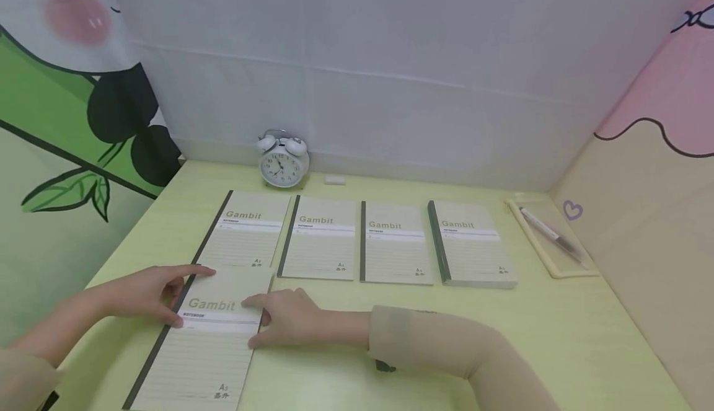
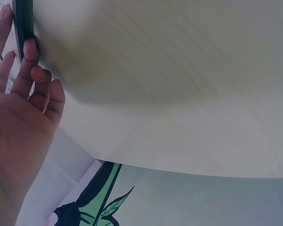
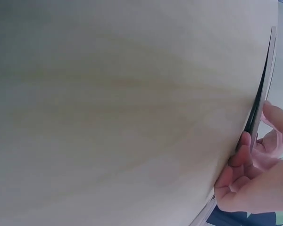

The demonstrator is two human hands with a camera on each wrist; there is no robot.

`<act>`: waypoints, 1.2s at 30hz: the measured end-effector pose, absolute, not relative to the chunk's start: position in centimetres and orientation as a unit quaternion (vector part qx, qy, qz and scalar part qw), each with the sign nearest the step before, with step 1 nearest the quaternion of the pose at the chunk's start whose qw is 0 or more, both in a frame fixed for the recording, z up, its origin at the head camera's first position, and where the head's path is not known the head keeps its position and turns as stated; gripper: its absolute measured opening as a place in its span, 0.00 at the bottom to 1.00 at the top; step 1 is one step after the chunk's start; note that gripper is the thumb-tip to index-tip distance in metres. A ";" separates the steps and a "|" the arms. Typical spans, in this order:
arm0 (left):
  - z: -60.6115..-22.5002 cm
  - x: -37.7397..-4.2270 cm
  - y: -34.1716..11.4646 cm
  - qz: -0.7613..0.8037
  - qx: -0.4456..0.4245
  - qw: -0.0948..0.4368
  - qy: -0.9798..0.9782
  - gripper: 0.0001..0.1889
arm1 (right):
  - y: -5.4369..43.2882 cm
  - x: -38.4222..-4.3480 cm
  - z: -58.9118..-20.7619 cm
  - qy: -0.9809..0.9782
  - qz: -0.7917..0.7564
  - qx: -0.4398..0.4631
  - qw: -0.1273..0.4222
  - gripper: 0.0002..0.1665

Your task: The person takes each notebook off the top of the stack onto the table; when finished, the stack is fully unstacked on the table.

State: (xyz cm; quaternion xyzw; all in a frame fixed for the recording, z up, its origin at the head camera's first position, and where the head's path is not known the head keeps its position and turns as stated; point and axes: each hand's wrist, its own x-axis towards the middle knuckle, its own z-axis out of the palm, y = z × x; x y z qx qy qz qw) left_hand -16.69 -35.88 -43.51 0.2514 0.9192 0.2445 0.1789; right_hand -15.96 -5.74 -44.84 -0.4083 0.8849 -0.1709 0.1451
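Note:
A pale Gambit notebook (image 1: 195, 349) with a dark spine lies at the front left of the table in the head view. My left hand (image 1: 142, 293) holds it by the spine side, index finger and thumb over the cover. In the left wrist view, that hand's other fingertips (image 2: 31, 47) meet the dark spine (image 2: 23, 23). From the opposite side my right hand (image 1: 292, 318) grips the notebook's right edge. The right wrist view has the thumb on the cover side and curled fingers (image 3: 240, 162) at the lower edge (image 3: 262, 103). The notebook's top overlaps the lower end of another notebook (image 1: 242, 228).
Right of that one, two more notebooks (image 1: 318, 250) (image 1: 396, 256) and a thicker notebook stack (image 1: 474, 250) form a row. A white alarm clock (image 1: 282, 166) and an eraser (image 1: 334, 180) stand behind. A clear pouch (image 1: 558, 262) with a pen (image 1: 549, 231) lies far right.

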 end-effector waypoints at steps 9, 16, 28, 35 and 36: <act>-43.1 -16.3 -36.3 0.230 0.243 0.187 0.924 0.47 | -5.6 -16.4 -44.5 0.862 -0.110 -0.466 0.165 0.42; -43.6 -16.0 -36.8 0.237 0.248 0.190 0.920 0.46 | -5.6 -16.5 -44.4 0.850 -0.079 -0.495 0.163 0.44; -44.2 -16.1 -37.3 0.241 0.251 0.182 0.919 0.45 | -5.3 -17.4 -44.5 0.841 -0.112 -0.500 0.177 0.43; -43.3 -16.1 -37.1 0.251 0.242 0.166 0.922 0.45 | -4.4 -18.0 -44.5 0.818 -0.169 -0.508 0.213 0.42; -43.1 -16.2 -37.0 0.250 0.240 0.161 0.924 0.45 | -4.2 -18.1 -44.4 0.815 -0.174 -0.510 0.215 0.42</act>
